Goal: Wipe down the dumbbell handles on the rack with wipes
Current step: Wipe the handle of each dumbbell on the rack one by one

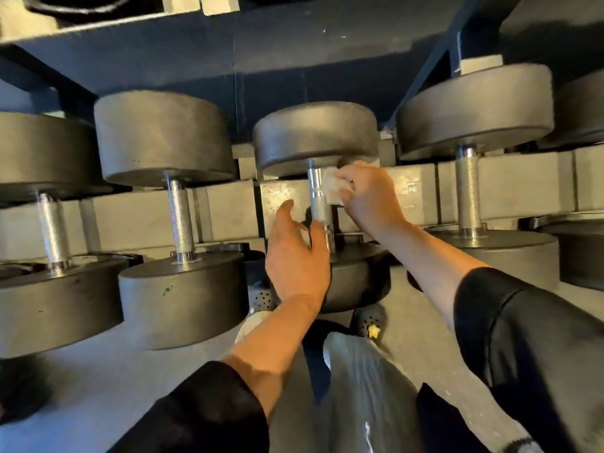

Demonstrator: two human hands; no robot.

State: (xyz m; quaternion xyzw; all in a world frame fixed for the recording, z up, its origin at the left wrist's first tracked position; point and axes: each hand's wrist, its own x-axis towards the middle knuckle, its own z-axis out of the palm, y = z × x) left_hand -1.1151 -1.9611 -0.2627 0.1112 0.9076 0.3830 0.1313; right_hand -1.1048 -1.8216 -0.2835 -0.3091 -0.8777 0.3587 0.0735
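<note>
Several black dumbbells lie in a row on the rack (415, 191), each with a knurled steel handle. My right hand (369, 191) pinches a crumpled white wipe (331, 188) against the right side of the middle dumbbell's handle (317, 197), near its upper end. My left hand (295, 253) is open below it, fingers spread around the lower end of the same handle, thumb on the right, without closing on it. Black sleeves cover both forearms partway.
Neighbouring handles stand to the left (179, 217) and right (468, 191). A dark upper shelf (228, 53) overhangs the row. A grey plastic bag (362, 387) hangs below my arms, and perforated shoes (371, 318) show on the grey floor.
</note>
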